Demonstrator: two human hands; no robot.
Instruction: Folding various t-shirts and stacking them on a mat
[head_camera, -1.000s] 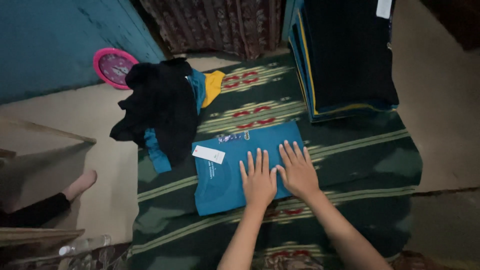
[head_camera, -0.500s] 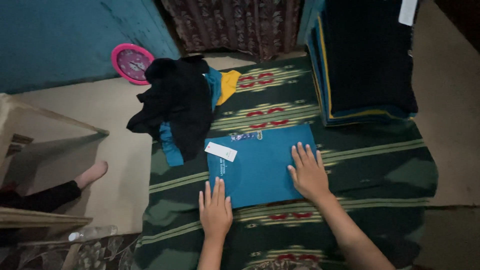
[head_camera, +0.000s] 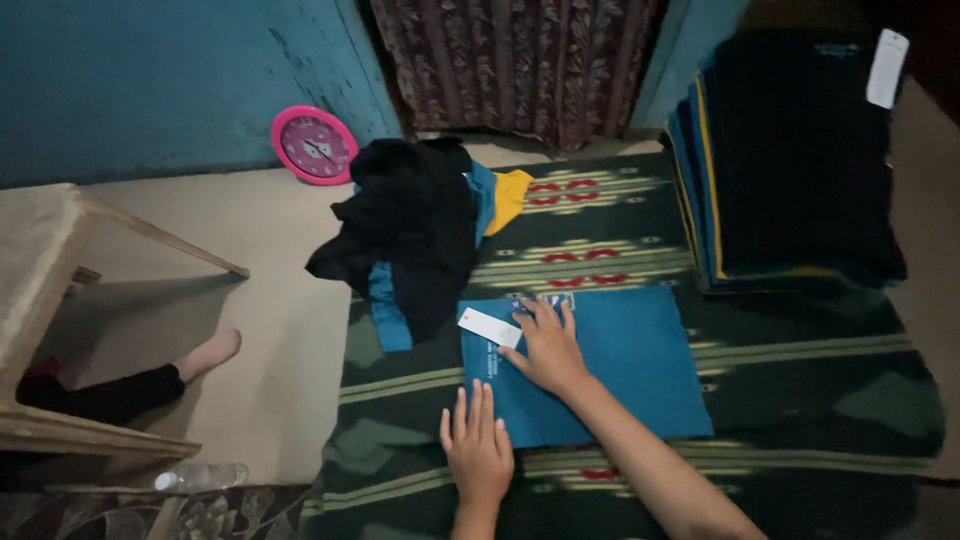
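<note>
Teal folded shirt (head_camera: 610, 370) lies flat on the dark green striped mat (head_camera: 800, 400), near the mat's middle, a little toward its left edge. Shape roughly rectangular; long axis runs left–right across the mat, slightly tilted, right end lower toward the near edge. Collar side faces the far edge. White hang tag (head_camera: 490, 327) sits at the shirt's far-left corner.

Right hand (head_camera: 545, 345) reaches across from the near-right, forearm angled up and left over the shirt. Palm down, fingers spread and flat, released, pressing the fabric at the far-left area just beside the tag; fingertips at the shirt's far edge.

Left hand (head_camera: 478, 445) palm down at the shirt's near-left corner, fingers straight and together, released, tips touching the shirt's near edge, heel on the mat.

Heap of loose clothes (head_camera: 415, 230), black with teal and yellow showing, at the mat's far-left corner. Stack of folded shirts (head_camera: 790, 160) at the far-right corner. Pink round clock (head_camera: 314, 146) leans on the blue wall. Another person's foot (head_camera: 205, 355) on the floor, well left of the mat.
</note>
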